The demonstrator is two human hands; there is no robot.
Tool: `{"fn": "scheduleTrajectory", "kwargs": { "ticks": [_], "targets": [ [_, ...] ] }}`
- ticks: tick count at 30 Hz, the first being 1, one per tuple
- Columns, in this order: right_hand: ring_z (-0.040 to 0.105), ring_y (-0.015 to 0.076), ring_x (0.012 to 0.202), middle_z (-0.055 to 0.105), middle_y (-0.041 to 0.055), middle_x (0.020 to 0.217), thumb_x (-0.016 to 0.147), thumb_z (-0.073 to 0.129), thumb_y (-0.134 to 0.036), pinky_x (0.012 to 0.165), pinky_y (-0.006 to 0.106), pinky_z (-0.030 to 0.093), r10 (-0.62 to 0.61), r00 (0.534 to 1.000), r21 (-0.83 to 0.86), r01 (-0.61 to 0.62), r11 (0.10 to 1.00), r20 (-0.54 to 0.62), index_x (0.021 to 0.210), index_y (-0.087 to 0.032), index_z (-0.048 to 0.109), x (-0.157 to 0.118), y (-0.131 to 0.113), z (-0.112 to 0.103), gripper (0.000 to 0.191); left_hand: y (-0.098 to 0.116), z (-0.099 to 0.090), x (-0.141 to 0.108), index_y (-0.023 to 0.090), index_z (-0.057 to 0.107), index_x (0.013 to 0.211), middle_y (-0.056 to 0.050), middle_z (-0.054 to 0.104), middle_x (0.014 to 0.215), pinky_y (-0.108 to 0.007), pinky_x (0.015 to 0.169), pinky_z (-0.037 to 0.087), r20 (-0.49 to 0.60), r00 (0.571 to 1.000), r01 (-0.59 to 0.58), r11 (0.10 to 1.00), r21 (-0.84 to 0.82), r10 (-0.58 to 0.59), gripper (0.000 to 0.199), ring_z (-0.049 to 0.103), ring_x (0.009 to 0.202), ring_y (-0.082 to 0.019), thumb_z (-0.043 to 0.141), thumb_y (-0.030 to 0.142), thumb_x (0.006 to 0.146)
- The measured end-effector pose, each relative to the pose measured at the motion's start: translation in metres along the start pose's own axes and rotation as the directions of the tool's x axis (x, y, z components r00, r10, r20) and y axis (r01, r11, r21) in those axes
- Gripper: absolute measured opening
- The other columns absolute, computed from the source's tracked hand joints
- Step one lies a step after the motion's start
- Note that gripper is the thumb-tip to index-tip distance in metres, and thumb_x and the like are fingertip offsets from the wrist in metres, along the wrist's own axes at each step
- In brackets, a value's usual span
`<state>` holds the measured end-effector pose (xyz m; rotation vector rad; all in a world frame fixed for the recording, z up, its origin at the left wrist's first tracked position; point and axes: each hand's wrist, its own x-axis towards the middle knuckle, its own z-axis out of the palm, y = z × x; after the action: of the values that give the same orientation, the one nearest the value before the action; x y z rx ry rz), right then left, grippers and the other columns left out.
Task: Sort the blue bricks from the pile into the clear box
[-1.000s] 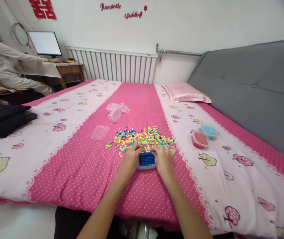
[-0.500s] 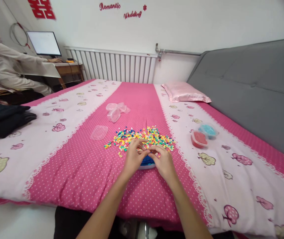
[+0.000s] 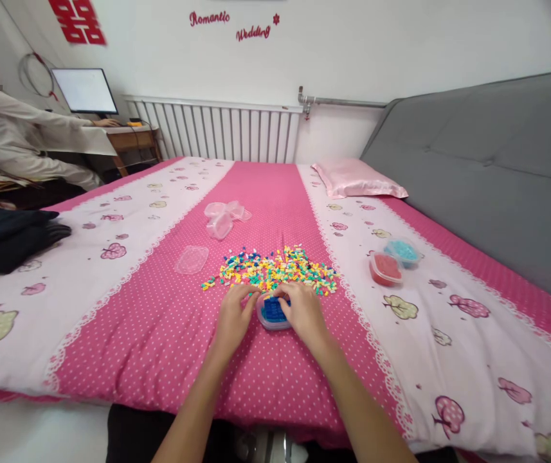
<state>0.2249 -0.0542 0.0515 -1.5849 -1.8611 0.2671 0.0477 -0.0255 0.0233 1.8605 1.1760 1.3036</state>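
Observation:
A small clear plastic container (image 3: 275, 325) sits on the pink bedspread in front of me, with dark blue pieces (image 3: 274, 310) inside. At its right side is my right hand (image 3: 305, 313), closed on the rim with the thumb over the blue pieces. My left hand (image 3: 234, 316) is beside the left rim, fingers curved and thumb a little apart; whether it touches the rim I cannot tell. Just beyond both hands spreads a loose pile of small colourful pieces (image 3: 299, 265), in yellow, green, white, pink and blue.
Right of the pile stand containers of red pieces (image 3: 386, 269) and light blue pieces (image 3: 402, 252). A clear lid (image 3: 192, 259) and several stacked clear lids (image 3: 220, 224) lie to the left. Farther off are a pillow (image 3: 358, 179), dark folded cloth (image 3: 8, 241) and a seated person (image 3: 0, 125).
My hands, which met above the container, have parted. The left hand moved left and down; the right shifted slightly left to the rim. More of the container shows, a little farther left.

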Motion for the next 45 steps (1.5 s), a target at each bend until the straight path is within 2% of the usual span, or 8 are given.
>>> {"fn": "scheduleTrajectory", "kwargs": {
  "ticks": [6, 15, 24, 35, 41, 45],
  "targets": [
    [0.068, 0.0193, 0.086, 0.077, 0.0002, 0.087, 0.082, 0.063, -0.005, 0.1, 0.037, 0.031, -0.014, 0.999, -0.129, 0.019, 0.991, 0.044, 0.084, -0.025, 0.072, -0.005, -0.003, 0.007, 0.021, -0.014, 0.002, -0.022, 0.02, 0.072, 0.097, -0.007, 0.064, 0.105, -0.039, 0.095, 0.047, -0.045, 0.993, -0.095, 0.97, 0.225, 0.108, 0.022, 0.058, 0.103, -0.022, 0.052, 0.028, 0.097],
    [0.068, 0.0184, 0.088, 0.077, -0.0011, 0.088, 0.086, 0.062, -0.008, 0.104, 0.041, 0.022, -0.003, 0.998, -0.183, 0.016, 0.983, 0.07, 0.084, -0.025, 0.073, -0.004, -0.005, 0.006, 0.021, -0.015, 0.004, -0.025, 0.022, 0.071, 0.1, -0.006, 0.062, 0.103, -0.035, 0.093, 0.048, -0.057, 0.985, -0.145, 0.954, 0.262, 0.165, 0.022, 0.057, 0.102, -0.02, 0.049, 0.025, 0.099],
    [0.067, 0.0194, 0.091, 0.077, 0.001, 0.089, 0.088, 0.063, -0.009, 0.103, 0.042, 0.022, 0.002, 0.995, -0.217, 0.019, 0.976, 0.096, 0.085, -0.024, 0.073, -0.004, -0.009, 0.005, 0.018, -0.02, 0.006, -0.026, 0.022, 0.07, 0.101, -0.006, 0.063, 0.104, -0.035, 0.092, 0.049, -0.044, 0.983, -0.159, 0.949, 0.272, 0.178, 0.022, 0.058, 0.101, -0.02, 0.048, 0.026, 0.099],
    [0.064, 0.0202, 0.095, 0.074, 0.0019, 0.092, 0.095, 0.059, -0.014, 0.104, 0.045, 0.02, -0.017, 0.997, -0.228, 0.035, 0.973, 0.08, 0.09, -0.029, 0.078, -0.006, -0.006, 0.007, 0.025, -0.02, 0.006, -0.026, 0.022, 0.07, 0.1, -0.005, 0.063, 0.104, -0.034, 0.092, 0.047, -0.057, 0.981, -0.164, 0.952, 0.259, 0.184, 0.021, 0.058, 0.101, -0.02, 0.049, 0.025, 0.099],
    [0.064, 0.0204, 0.094, 0.074, 0.002, 0.091, 0.096, 0.056, -0.013, 0.103, 0.045, 0.021, -0.042, 0.998, -0.213, 0.051, 0.976, 0.045, 0.09, -0.029, 0.078, -0.008, -0.006, 0.008, 0.028, -0.019, 0.004, -0.026, 0.021, 0.069, 0.099, -0.005, 0.063, 0.1, -0.033, 0.09, 0.047, -0.123, 0.979, -0.126, 0.961, 0.246, 0.16, 0.021, 0.058, 0.099, -0.02, 0.048, 0.025, 0.099],
    [0.064, 0.0202, 0.096, 0.073, 0.0015, 0.093, 0.096, 0.055, -0.013, 0.101, 0.043, 0.025, -0.043, 0.999, -0.19, 0.041, 0.981, -0.006, 0.097, -0.029, 0.077, -0.009, -0.006, 0.007, 0.027, -0.021, 0.001, -0.024, 0.02, 0.067, 0.099, -0.005, 0.066, 0.099, -0.032, 0.088, 0.048, -0.175, 0.976, -0.064, 0.94, 0.335, 0.129, 0.024, 0.059, 0.098, -0.02, 0.043, 0.025, 0.1]
  ]
}}
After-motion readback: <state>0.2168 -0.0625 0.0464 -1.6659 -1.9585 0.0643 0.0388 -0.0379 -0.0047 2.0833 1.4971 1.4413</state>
